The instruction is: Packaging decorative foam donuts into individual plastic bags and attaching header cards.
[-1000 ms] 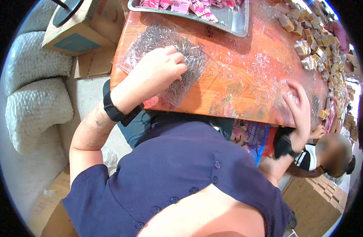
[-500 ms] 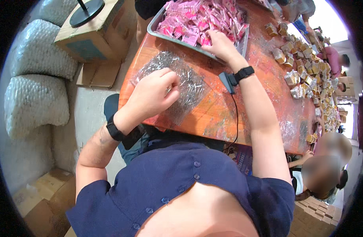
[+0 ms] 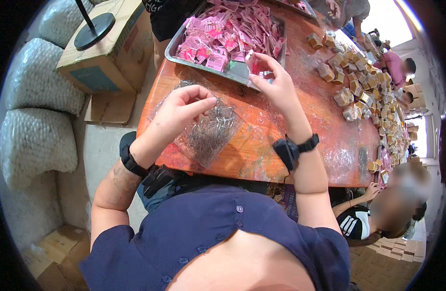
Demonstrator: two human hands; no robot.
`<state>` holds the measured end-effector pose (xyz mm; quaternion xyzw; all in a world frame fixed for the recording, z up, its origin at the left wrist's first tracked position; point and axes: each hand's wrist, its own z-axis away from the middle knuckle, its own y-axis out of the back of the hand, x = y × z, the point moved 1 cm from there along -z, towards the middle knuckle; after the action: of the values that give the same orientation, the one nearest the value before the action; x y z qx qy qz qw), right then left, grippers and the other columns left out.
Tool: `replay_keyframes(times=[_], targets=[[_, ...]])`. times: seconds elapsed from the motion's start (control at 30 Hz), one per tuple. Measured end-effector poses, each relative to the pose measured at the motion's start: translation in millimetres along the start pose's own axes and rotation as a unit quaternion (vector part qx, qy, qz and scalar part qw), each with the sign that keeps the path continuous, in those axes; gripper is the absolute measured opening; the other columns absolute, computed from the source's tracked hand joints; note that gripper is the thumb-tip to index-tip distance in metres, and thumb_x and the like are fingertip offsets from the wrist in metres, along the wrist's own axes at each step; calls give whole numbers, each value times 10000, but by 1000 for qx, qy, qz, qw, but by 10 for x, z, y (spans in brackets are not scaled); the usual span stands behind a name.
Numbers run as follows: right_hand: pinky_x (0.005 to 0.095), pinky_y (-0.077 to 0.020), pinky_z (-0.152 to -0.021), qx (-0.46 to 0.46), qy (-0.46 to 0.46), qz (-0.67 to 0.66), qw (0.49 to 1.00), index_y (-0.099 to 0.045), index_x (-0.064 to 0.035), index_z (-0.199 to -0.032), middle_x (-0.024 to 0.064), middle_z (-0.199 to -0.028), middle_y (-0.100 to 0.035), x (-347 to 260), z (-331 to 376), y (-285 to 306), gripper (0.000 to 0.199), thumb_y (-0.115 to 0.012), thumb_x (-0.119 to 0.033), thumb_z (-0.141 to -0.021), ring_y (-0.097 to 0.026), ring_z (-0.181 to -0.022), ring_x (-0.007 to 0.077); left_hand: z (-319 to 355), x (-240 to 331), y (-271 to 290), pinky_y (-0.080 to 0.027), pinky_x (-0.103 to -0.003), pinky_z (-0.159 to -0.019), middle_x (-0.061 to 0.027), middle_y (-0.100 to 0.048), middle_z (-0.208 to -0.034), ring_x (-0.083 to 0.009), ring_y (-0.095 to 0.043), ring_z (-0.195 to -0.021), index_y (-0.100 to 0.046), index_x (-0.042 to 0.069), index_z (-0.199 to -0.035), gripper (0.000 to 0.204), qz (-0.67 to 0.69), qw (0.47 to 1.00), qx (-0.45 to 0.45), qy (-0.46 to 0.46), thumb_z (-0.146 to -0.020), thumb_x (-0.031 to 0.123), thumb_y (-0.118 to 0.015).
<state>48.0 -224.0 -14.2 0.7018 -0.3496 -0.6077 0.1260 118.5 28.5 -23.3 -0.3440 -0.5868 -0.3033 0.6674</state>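
Note:
A small pink packet (image 3: 252,62) with a clear edge is pinched between the thumb and fingers of my right hand (image 3: 277,87), over the near rim of a grey metal tray (image 3: 172,52). Many similar pink packets (image 3: 254,24) are heaped in that tray. My left hand (image 3: 184,107) has its thumb and index finger pressed together; whatever they hold is too small to make out. Beneath and beside it, a pile of thin dark metal wire pieces (image 3: 214,133) lies on a clear plastic bag (image 3: 203,162) on the table.
Small golden-brown wrapped boxes (image 3: 359,72) spread over the right of the worn orange table (image 3: 262,145). Other people (image 3: 359,218) work along its far and right sides. At left stand a cardboard box (image 3: 106,53) bearing a black stand (image 3: 94,31) and stuffed white bags (image 3: 38,145).
My right hand has come out of the packet heap toward me with one pink packet. My left hand has turned from a loose fist to a thumb-and-finger pinch.

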Motion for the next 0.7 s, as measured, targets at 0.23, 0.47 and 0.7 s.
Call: replay_keyframes(times=[0.23, 0.47, 0.7], targets=[[321, -484, -947, -75, -42, -420, 904, -463, 11, -1341, 128, -1233, -594, -578, 448, -9, 568, -686, -123, -837, -588, -1090, 190, 14, 262, -136, -339, -162, -597, 88, -530, -756, 3, -454, -677, -626, 85, -943, 137, 61, 998, 18, -8, -936, 222, -617], [386, -530, -916, -29, -2, -473, 881, -362, 18, -1394, 228, -1273, -550, -742, 681, -42, 661, -668, -69, -815, -570, -1171, 300, 175, 409, -247, -336, -154, -602, 95, -515, -789, 6, -440, -684, -605, 79, -944, 148, 3, 999, 13, -45, -941, 226, -607], [391, -521, -945, 17, 59, -462, 885, -342, 12, -1395, 258, -1289, -525, -810, 775, -26, 687, -681, -71, -804, -559, -1186, 315, 254, 332, -224, -386, -194, -589, 40, -538, -758, -42, -478, -656, -624, 35, -892, 159, -213, 969, 50, -116, -906, 192, -639]])
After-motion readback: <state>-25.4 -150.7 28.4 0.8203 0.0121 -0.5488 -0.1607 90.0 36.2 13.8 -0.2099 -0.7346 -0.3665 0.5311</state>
